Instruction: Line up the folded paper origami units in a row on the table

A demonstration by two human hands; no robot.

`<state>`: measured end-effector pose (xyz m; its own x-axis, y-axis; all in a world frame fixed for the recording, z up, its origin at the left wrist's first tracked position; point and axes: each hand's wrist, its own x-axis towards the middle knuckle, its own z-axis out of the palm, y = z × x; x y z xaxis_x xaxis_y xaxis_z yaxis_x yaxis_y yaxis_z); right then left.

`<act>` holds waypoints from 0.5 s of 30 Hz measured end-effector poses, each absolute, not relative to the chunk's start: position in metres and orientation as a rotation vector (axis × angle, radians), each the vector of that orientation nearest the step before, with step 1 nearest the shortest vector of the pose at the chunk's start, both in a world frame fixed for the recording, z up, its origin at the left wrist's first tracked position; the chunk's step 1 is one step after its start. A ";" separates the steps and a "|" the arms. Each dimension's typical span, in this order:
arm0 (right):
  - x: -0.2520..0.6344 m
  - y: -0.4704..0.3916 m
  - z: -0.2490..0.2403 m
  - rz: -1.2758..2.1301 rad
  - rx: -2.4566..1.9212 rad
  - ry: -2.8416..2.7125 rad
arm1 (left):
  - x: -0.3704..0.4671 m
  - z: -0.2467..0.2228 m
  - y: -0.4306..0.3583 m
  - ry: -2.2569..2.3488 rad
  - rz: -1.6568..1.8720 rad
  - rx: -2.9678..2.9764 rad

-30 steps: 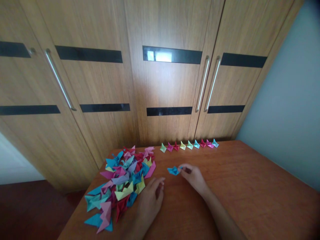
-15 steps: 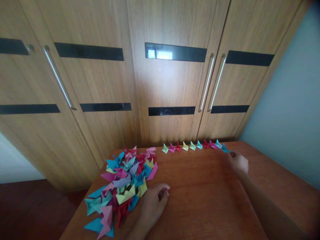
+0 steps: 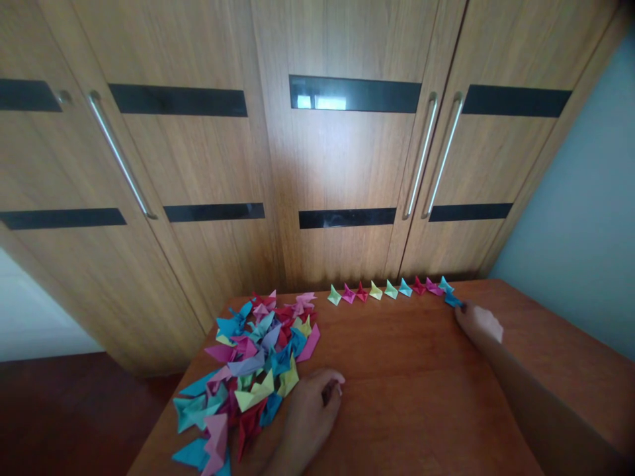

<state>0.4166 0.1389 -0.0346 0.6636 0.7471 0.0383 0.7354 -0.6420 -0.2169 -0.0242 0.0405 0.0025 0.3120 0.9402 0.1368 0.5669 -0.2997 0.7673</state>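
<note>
At the right end of a row of small folded paper figures along the table's far edge, my right hand (image 3: pixel 479 322) pinches a blue origami crane (image 3: pixel 452 299). That crane sits just in front of a light-blue crane (image 3: pixel 445 285), seeming to touch or overlap it. Beside it in the row are a magenta crane (image 3: pixel 434 287) and a red crane (image 3: pixel 419 285). My left hand (image 3: pixel 313 406) rests on the table with curled fingers and nothing visible in them. Close to its left lies a loose pile of origami cranes (image 3: pixel 247 363) in several colours, including a yellow crane (image 3: pixel 255 393).
The row starts at the left with a pale green crane (image 3: pixel 334 295). Directly behind the brown wooden table (image 3: pixel 397 410) stands a wooden wardrobe (image 3: pixel 342 165) with metal handles (image 3: pixel 421 155). A pale blue wall (image 3: pixel 575 231) closes off the right side.
My right hand has brought the blue crane slightly nearer to me, in front of the row's light-blue crane. The view has shifted a little; my left hand stays curled beside the pile.
</note>
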 end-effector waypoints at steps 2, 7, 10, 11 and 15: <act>0.419 0.142 -0.035 0.089 -2.682 -1.192 | -0.024 0.003 0.040 1.330 0.802 1.968; 0.422 0.149 -0.038 0.086 -2.673 -1.210 | -0.022 0.005 0.039 1.339 0.800 1.955; 0.423 0.152 -0.039 0.060 -2.657 -1.227 | -0.023 0.006 0.039 1.339 0.790 1.967; 0.423 0.153 -0.039 0.060 -2.657 -1.226 | -0.023 0.007 0.039 1.336 0.789 1.971; 0.423 0.155 -0.039 0.086 -2.659 -1.223 | -0.023 0.006 0.040 1.332 0.788 1.974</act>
